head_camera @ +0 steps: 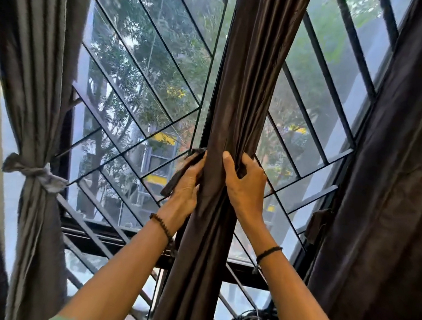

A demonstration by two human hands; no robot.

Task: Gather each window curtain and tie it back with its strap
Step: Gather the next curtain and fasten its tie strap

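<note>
Plainly, from the head view, the job is partly done. At the far left, the grey pleated fabric curtain [42, 98] is already gathered into a narrow column and cinched at its waist by a knotted grey cloth strap [35, 172], so that one looks finished. The work in hand is the dark brown satin curtain [236, 99] in the middle of the black diagonal-barred window grille [145, 80]: it is bunched into a thick rope of folds, with glass showing on both sides. The left hand [187, 183] is against the bundle's left edge, its grip curled and pinching a dark fabric strap [181, 172], whose loose end trails down past the knuckles. The right hand [245, 184] has its grip closed on the folds at the bundle's right side, fingers dug into the cloth. The strap does not yet appear to go round the bundle, and no knot is visible, so the wrapping and tying seem to remain. At the right, a second dark brown curtain [391, 172] hangs loose and untied, with what may be its own strap [319, 225] dangling at its edge; it probably comes next.
</note>
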